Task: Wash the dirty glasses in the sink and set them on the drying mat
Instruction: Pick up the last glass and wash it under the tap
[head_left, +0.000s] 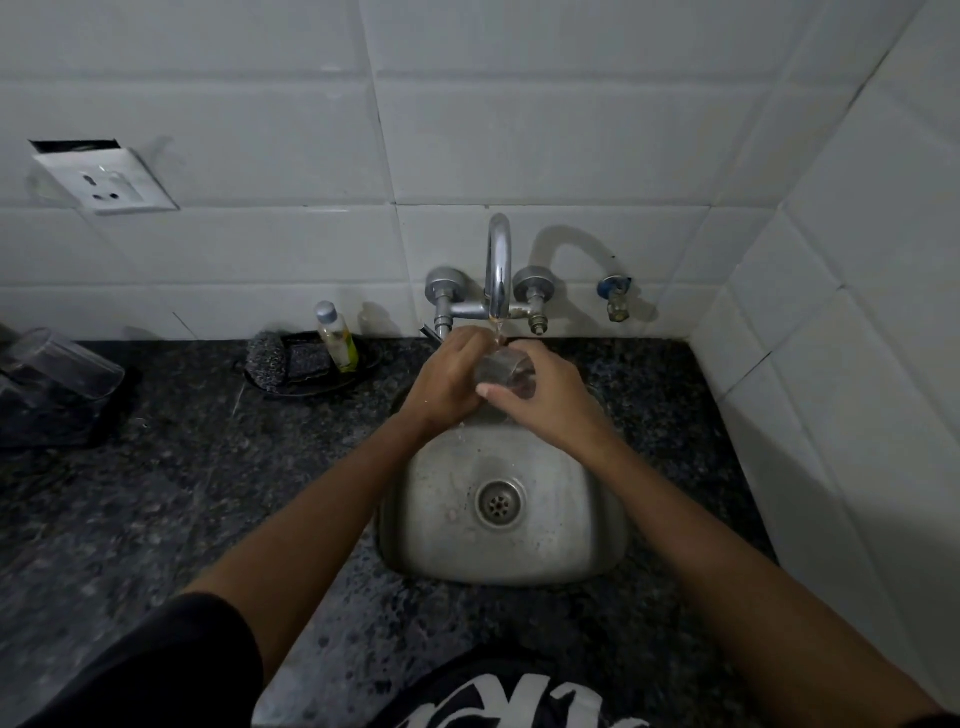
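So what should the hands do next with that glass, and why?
Probably turn the glass under the tap. Both the left hand and the right hand hold it in the running water above the sink, so rinsing all round seems the next step.

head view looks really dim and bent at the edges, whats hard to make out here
Head view: dim, with wide-angle bowing of the white wall tiles. The clear drinking glass, held under the chrome tap by the left hand and right hand, is blurred. The clear glass on the dark mat at the left edge is smeared; the tap throws a shadow on the wall.
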